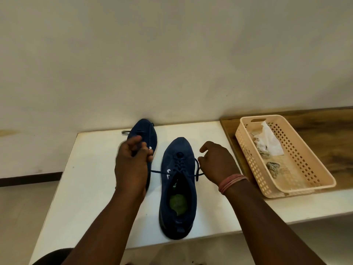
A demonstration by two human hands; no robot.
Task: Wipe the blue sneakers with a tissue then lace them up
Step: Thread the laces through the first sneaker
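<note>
White table [91, 188], sneaker [178, 188] between lace-pulling hands

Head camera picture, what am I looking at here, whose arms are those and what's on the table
There is no machine here. The single picture comes from a camera worn on a person's head, looking forward and down, so the two arms coming up from the bottom are that person's own.

On the white table lie two blue sneakers. The right sneaker is in the middle, opening upward, with its lace threaded and both ends pulled out sideways. The left hand has its grip on one end, the right hand on the other. The left sneaker lies partly behind the left hand.

To the right, a beige plastic basket sits partly on a wooden surface and holds crumpled tissues.
</note>
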